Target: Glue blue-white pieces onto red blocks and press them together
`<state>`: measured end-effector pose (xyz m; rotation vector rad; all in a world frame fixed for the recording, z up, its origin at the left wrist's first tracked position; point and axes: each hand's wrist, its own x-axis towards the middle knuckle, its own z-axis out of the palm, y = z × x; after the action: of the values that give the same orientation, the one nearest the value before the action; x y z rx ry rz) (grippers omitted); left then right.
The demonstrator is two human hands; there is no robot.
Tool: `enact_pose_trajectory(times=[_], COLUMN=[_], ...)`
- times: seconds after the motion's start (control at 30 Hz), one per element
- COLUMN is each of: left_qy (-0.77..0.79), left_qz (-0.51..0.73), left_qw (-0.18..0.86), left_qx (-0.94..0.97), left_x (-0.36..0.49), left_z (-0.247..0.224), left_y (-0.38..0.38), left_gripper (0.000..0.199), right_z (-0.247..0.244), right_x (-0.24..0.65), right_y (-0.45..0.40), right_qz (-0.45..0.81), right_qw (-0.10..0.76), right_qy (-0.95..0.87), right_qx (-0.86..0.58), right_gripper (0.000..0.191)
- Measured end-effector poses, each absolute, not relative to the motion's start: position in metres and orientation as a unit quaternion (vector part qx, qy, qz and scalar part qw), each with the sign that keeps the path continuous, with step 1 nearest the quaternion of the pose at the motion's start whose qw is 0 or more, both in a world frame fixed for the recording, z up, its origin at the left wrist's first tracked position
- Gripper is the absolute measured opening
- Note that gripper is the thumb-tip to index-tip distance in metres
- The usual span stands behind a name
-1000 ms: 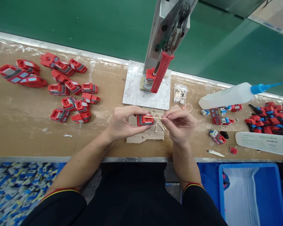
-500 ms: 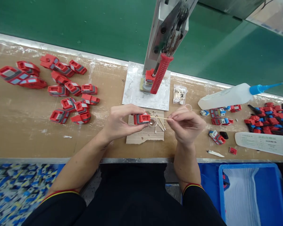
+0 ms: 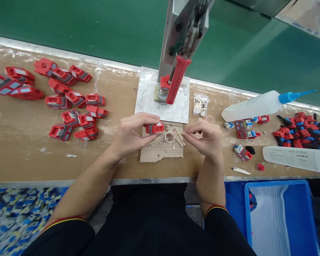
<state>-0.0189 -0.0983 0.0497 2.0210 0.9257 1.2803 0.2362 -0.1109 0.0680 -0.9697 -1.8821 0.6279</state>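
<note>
Fifteen red shells (image 3: 58, 102) lie left of the left fingers (image 3: 146, 118), one shell (image 3: 155, 128) between them; two bottles (image 3: 252, 105) right, one press (image 3: 178, 80) beyond.

No text is readable. A whitish bottle (image 3: 296, 158) at the right bears small green and dark print, and a blue-nozzled bottle (image 3: 252, 106) behind it bears faint marks, both illegible.

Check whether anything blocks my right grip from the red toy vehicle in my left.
Nothing visible does. Only the thin stick in your right grip reaches into the gap toward the red toy vehicle in your left grip; the round clear dish and cotton swabs lie below, on the cardboard.
</note>
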Motion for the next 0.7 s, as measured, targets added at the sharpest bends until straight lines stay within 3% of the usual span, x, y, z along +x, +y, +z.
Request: enact_pose_trajectory(times=[0.1, 0.17, 0.7], left_qy=[0.341, 0.336, 0.310], left_qz=[0.474, 0.472, 0.500], left_qw=[0.304, 0.321, 0.297], left_qx=[0.753, 0.749, 0.752], left_x=[-0.015, -0.013, -0.008], left_z=[0.050, 0.050, 0.046], left_y=[-0.101, -0.103, -0.105], left_gripper=[0.019, 0.020, 0.023], right_z=[0.069, 0.067, 0.063], right_x=[0.227, 0.218, 0.206], right_y=[-0.114, -0.115, -0.116], right_qz=[0.276, 0.290, 0.341], right_qw=[0.575, 0.610, 0.580], right_qy=[-0.678, -0.648, -0.653], right_qx=[-0.366, -0.352, -0.348], right_gripper=[0.018, 0.020, 0.019])
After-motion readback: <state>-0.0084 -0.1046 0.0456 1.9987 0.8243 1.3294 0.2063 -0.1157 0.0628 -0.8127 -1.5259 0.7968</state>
